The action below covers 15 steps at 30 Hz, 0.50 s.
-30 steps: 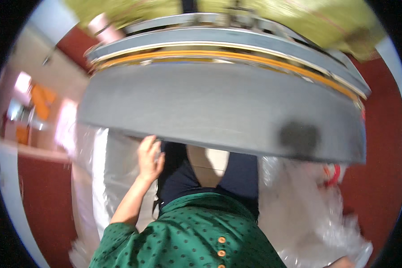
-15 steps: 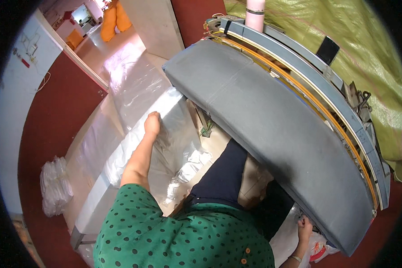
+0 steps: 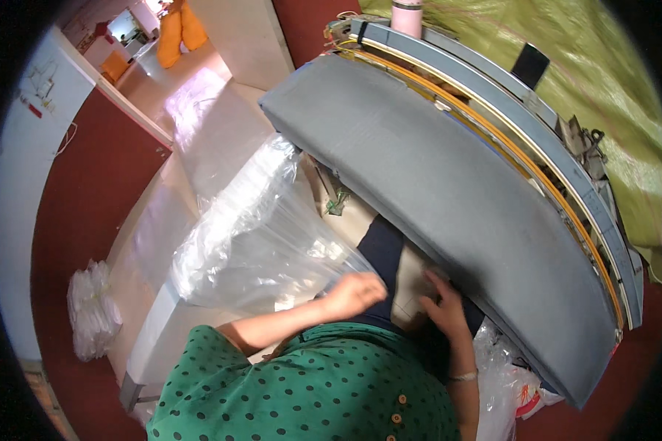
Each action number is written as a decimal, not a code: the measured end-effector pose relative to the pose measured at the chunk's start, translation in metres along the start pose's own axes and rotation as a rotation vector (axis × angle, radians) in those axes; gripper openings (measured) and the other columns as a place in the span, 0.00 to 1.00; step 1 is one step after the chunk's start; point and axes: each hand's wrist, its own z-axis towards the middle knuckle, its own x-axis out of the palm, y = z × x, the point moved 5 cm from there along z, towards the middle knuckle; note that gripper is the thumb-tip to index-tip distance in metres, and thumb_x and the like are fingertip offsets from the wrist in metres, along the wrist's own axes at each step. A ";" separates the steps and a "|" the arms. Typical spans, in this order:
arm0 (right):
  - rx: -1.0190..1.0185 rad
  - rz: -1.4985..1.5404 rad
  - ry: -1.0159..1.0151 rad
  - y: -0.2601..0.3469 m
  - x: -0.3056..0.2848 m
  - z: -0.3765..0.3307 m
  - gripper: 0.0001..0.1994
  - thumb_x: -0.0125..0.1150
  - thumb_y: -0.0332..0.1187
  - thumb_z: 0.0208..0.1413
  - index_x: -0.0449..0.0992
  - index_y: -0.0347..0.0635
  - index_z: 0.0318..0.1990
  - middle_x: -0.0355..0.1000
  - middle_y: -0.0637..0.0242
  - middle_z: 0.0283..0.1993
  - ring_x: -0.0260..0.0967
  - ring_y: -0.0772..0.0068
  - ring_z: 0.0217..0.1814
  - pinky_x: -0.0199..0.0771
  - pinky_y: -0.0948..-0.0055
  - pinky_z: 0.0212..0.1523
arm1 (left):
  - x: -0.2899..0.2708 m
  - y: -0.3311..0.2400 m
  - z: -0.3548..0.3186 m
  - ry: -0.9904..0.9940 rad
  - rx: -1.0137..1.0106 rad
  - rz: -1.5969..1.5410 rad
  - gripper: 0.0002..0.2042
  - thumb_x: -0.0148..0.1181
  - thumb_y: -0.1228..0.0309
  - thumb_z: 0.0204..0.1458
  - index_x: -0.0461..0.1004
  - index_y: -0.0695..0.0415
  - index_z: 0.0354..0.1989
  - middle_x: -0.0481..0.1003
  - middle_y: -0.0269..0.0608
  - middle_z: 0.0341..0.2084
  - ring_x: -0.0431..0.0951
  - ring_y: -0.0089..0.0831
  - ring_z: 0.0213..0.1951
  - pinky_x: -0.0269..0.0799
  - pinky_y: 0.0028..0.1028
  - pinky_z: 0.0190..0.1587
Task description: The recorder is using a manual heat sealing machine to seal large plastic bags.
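While left hand (image 3: 354, 292) grips plastic sheet (image 3: 257, 242), right hand's (image 3: 443, 309) fingertips hidden.

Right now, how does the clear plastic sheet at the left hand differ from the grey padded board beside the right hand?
The clear plastic sheet is see-through, glossy and crumpled; the grey padded board is opaque, matte and smooth. The sheet is gathered up loosely in the left hand; the board lies long and flat, while the right hand rests just beside its near edge. Both run diagonally in front of the person.
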 end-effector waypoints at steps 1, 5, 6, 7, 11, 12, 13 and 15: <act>0.002 0.103 -0.011 0.006 0.009 0.006 0.20 0.62 0.34 0.47 0.72 0.39 0.49 0.72 0.56 0.47 0.70 0.58 0.49 0.67 0.67 0.52 | 0.026 -0.020 0.004 0.114 0.009 -0.033 0.04 0.58 0.74 0.49 0.75 0.61 0.27 0.75 0.43 0.28 0.77 0.37 0.32 0.72 0.29 0.35; 0.158 0.419 0.317 0.007 0.029 0.009 0.18 0.61 0.33 0.49 0.73 0.36 0.47 0.73 0.62 0.46 0.69 0.70 0.47 0.67 0.71 0.50 | 0.067 -0.085 0.017 0.476 0.414 -0.005 0.06 0.56 0.71 0.50 0.74 0.57 0.35 0.75 0.39 0.33 0.76 0.37 0.36 0.73 0.32 0.36; 0.235 0.467 0.491 0.002 0.028 0.004 0.17 0.61 0.33 0.50 0.73 0.35 0.47 0.74 0.63 0.44 0.69 0.73 0.45 0.68 0.72 0.49 | 0.068 -0.095 0.020 0.529 0.515 0.093 0.08 0.56 0.70 0.49 0.73 0.56 0.37 0.74 0.38 0.35 0.76 0.37 0.36 0.73 0.31 0.36; 0.301 0.432 0.560 -0.004 0.024 -0.004 0.13 0.59 0.31 0.51 0.75 0.33 0.41 0.74 0.69 0.37 0.67 0.80 0.40 0.69 0.76 0.42 | 0.063 -0.104 0.024 0.506 0.567 0.112 0.10 0.57 0.69 0.49 0.72 0.56 0.39 0.73 0.38 0.35 0.76 0.37 0.36 0.73 0.32 0.37; 0.204 0.671 0.144 -0.007 -0.018 -0.035 0.05 0.57 0.28 0.50 0.73 0.36 0.29 0.70 0.73 0.28 0.64 0.83 0.29 0.66 0.79 0.29 | 0.031 -0.129 0.056 0.141 0.636 0.205 0.18 0.60 0.66 0.46 0.69 0.57 0.45 0.72 0.41 0.38 0.75 0.42 0.36 0.70 0.36 0.42; 0.228 0.688 0.106 -0.008 -0.029 -0.042 0.04 0.57 0.27 0.50 0.72 0.37 0.28 0.69 0.73 0.27 0.63 0.84 0.27 0.65 0.79 0.27 | 0.024 -0.129 0.066 0.084 0.544 0.289 0.22 0.61 0.64 0.45 0.67 0.58 0.48 0.72 0.42 0.38 0.74 0.44 0.37 0.68 0.37 0.43; 0.266 0.705 0.051 -0.008 -0.038 -0.046 0.03 0.57 0.27 0.49 0.71 0.38 0.27 0.68 0.73 0.26 0.61 0.85 0.25 0.64 0.80 0.25 | 0.020 -0.129 0.075 0.132 0.480 0.242 0.25 0.62 0.62 0.44 0.65 0.58 0.51 0.72 0.44 0.37 0.74 0.46 0.38 0.66 0.38 0.45; 0.172 0.894 -0.012 0.003 -0.050 -0.054 0.03 0.56 0.25 0.48 0.69 0.40 0.27 0.67 0.73 0.24 0.59 0.85 0.22 0.61 0.82 0.22 | 0.024 -0.123 0.081 0.564 0.251 0.168 0.15 0.60 0.65 0.46 0.70 0.60 0.40 0.73 0.48 0.27 0.74 0.44 0.32 0.68 0.37 0.36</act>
